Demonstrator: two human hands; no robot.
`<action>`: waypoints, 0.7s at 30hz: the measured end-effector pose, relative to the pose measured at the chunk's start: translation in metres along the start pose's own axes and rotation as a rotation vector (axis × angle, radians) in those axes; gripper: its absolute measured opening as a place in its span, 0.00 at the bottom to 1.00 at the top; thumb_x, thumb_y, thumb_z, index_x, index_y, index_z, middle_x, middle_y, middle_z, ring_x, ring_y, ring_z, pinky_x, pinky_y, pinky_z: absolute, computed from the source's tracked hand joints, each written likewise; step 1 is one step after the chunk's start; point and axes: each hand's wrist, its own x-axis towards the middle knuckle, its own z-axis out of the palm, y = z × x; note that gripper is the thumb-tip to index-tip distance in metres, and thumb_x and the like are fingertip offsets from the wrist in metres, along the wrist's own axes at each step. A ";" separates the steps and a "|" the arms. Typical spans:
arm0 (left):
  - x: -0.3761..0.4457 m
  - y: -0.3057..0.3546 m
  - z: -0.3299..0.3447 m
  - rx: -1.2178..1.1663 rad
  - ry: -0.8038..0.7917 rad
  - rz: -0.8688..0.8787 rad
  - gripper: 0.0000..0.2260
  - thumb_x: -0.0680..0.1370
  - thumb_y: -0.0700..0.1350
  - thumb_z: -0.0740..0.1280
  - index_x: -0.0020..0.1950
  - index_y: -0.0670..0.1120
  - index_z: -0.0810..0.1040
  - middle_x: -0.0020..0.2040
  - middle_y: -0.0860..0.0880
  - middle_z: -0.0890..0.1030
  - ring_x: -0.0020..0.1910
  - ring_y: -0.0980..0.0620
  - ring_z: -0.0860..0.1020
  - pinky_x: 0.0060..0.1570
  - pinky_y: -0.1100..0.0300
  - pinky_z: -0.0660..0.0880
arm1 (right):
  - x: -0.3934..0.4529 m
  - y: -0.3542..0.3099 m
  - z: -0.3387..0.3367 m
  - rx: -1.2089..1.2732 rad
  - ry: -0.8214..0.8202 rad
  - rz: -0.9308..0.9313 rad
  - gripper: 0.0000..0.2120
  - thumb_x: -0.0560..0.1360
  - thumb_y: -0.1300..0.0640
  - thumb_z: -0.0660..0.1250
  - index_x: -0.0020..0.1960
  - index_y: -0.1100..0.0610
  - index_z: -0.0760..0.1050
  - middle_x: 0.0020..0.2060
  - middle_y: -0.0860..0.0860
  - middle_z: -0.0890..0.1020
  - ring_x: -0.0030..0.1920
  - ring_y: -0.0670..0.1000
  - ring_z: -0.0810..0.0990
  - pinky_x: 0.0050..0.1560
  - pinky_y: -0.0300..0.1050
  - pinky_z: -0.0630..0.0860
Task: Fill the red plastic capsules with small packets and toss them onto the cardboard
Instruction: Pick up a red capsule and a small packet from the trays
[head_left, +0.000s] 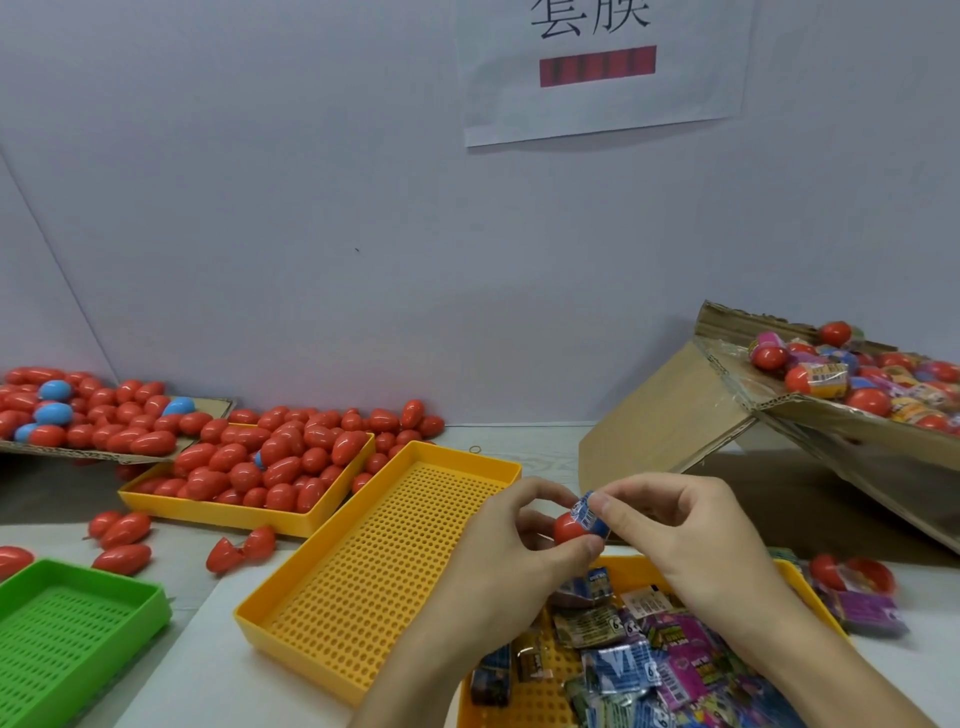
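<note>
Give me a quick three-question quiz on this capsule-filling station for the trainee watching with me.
1. True or false: the perforated yellow tray directly in front of the left hand is full of red capsules.
2. What is the right hand pinching against the red capsule half?
A. a rubber band
B. a small blue packet
C. a blue capsule
3. Fill in: the loose packets wait in a yellow tray below the ____ hand.

Key: 1 false, that tray is empty; the capsules fill the farther yellow tray. 2 B. 3 right.
</note>
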 end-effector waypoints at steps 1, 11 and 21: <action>0.000 0.001 0.001 -0.029 0.004 0.001 0.11 0.74 0.48 0.75 0.54 0.55 0.79 0.46 0.48 0.84 0.44 0.53 0.85 0.43 0.61 0.82 | 0.000 0.000 0.000 0.011 0.002 -0.004 0.12 0.67 0.43 0.69 0.43 0.48 0.85 0.39 0.44 0.87 0.43 0.42 0.84 0.47 0.41 0.78; 0.001 0.003 0.004 -0.181 0.083 0.018 0.05 0.76 0.45 0.73 0.50 0.48 0.80 0.44 0.43 0.84 0.44 0.51 0.85 0.43 0.60 0.82 | 0.000 0.002 0.002 0.044 0.030 -0.032 0.06 0.71 0.54 0.74 0.48 0.49 0.85 0.43 0.46 0.87 0.48 0.46 0.85 0.53 0.50 0.81; 0.004 0.004 0.005 -0.272 0.140 -0.006 0.05 0.77 0.42 0.72 0.51 0.45 0.79 0.44 0.40 0.83 0.42 0.50 0.85 0.42 0.63 0.81 | 0.001 0.008 0.003 0.029 0.043 -0.050 0.12 0.74 0.64 0.73 0.52 0.49 0.83 0.45 0.43 0.86 0.49 0.42 0.84 0.51 0.38 0.81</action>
